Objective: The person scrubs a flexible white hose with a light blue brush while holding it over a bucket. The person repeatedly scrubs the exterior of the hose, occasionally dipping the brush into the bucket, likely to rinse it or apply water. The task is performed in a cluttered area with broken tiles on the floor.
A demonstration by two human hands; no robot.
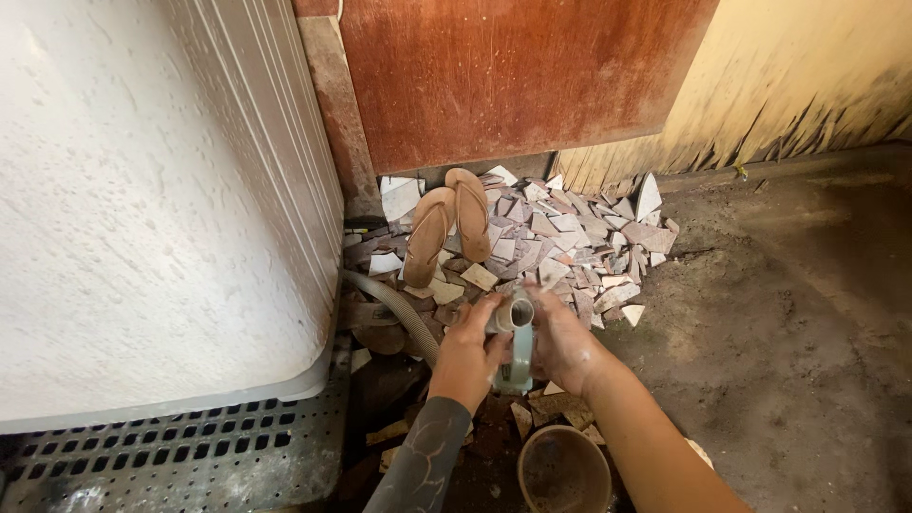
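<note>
We look down at our two hands meeting over a grey ribbed drain hose (pixel 404 313) in a corner of the floor. Our left hand (pixel 467 353), its forearm in a dark patterned sleeve, wraps around the hose just below its open end (pixel 521 312), fingers curled and pressed against it. Our right hand (pixel 562 344), bare and dusted with pale powder, closes on the same end from the other side, its fingers bent around the pale grey fitting (pixel 519 366) that hangs down from the mouth of the hose. The round opening faces up toward us, between the two thumbs.

The hose runs from our hands to the left and slips behind the lower edge of a large white appliance (pixel 161 190), which stands on a perforated metal grate (pixel 190 451). Just beyond our hands lies a heap of broken tiles (pixel 579 252) in white, pink and brown, piled against the base of a reddish-brown wooden panel (pixel 513 76). A pair of tan flip-flops (pixel 448 228) leans on the shards, soles up, side by side and touching. To the right of the panel a yellowish wall (pixel 807 76) meets the dirty concrete floor (pixel 788 332), its lower edge stained dark. Close to us, below our wrists, sits a round brown bowl (pixel 563 467), grimy inside, with a few loose tile pieces beside it.
</note>
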